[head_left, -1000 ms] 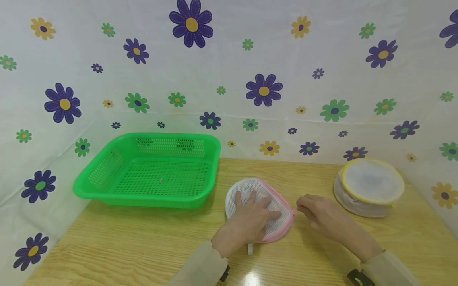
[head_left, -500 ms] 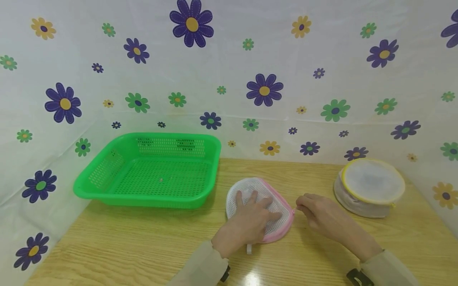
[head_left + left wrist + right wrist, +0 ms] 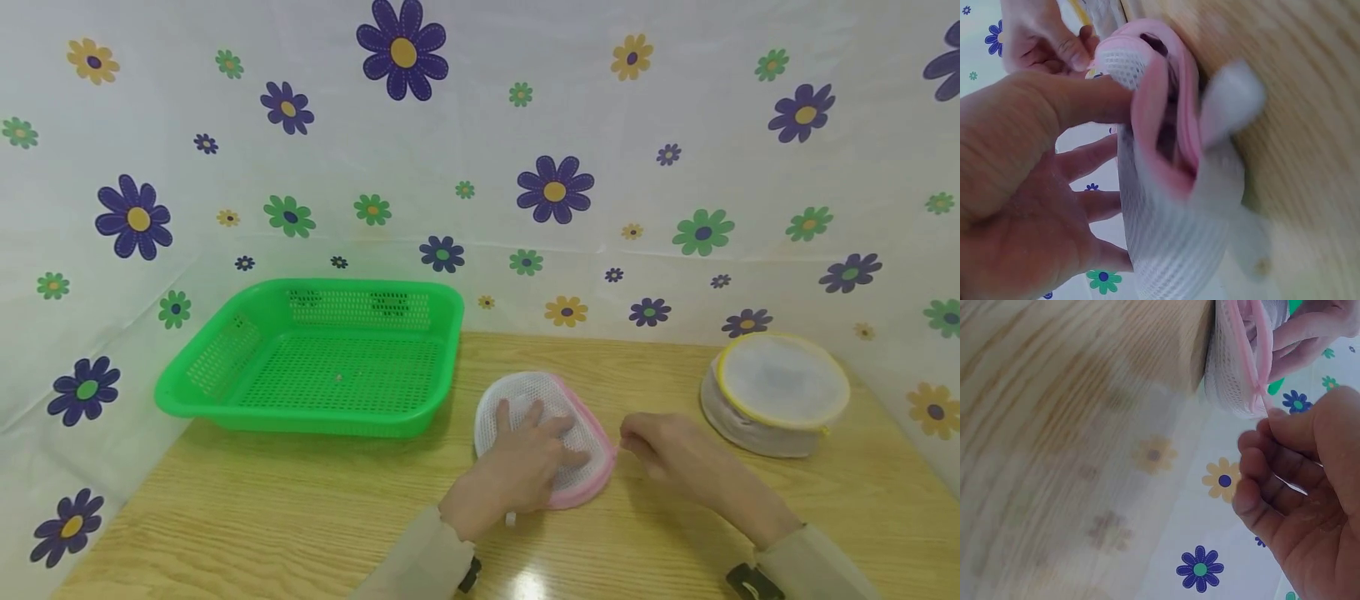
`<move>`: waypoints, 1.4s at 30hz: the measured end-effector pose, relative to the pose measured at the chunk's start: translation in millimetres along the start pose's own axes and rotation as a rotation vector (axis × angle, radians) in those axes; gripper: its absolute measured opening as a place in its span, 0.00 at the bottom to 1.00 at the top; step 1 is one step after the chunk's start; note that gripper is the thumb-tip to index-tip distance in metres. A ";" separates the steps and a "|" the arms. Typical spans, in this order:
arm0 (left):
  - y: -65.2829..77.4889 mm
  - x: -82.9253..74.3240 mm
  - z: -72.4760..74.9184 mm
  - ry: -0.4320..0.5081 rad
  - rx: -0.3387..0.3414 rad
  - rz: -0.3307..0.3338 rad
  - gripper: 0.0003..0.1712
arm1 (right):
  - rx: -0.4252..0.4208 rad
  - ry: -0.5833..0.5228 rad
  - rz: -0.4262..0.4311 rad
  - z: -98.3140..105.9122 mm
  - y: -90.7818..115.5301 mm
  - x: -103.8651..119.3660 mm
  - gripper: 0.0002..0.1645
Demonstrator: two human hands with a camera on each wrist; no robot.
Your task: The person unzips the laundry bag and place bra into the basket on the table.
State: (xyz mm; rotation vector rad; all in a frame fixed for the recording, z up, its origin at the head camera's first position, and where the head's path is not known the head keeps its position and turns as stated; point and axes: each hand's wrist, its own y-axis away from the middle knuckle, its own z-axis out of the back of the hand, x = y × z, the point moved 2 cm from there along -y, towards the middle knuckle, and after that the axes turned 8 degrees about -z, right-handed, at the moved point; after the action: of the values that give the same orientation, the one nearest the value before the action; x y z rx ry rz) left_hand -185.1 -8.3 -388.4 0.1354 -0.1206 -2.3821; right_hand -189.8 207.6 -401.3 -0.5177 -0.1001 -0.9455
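A round white mesh laundry bag (image 3: 525, 387) with pink zipper trim (image 3: 588, 492) lies on the table, a little right of centre. My left hand (image 3: 521, 467) rests on top of it, fingers spread across the mesh. At the bag's right tip, my right hand (image 3: 671, 450) pinches a thin pink zipper pull (image 3: 1267, 406) between thumb and curled fingers, the strip stretched taut in the right wrist view. In the left wrist view, the pink edges (image 3: 1150, 125) part in a dark gap. A white fabric tab (image 3: 1235, 100) sticks out beside them, blurred.
A green perforated basket (image 3: 300, 421) stands at the left back. At the right back is another round bag (image 3: 780, 379) with yellow trim, standing puffed up. A flowered white sheet (image 3: 480, 125) hangs behind the wooden table (image 3: 300, 508).
The bag has shifted slightly under my left hand, its white tab at the near edge moving left. My right hand has dipped a little toward me, still pinching the zipper pull.
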 end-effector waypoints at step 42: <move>-6.3 14.2 -15.5 0.130 -0.219 0.229 0.43 | 0.342 0.034 0.021 -20.5 1.5 25.5 0.11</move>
State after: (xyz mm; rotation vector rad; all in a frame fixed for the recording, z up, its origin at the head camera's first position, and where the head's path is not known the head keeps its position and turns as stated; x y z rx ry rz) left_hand -197.6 -14.2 -405.5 0.1625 0.1769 -2.1344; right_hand -176.5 179.7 -412.1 -0.1862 -0.2210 -0.8934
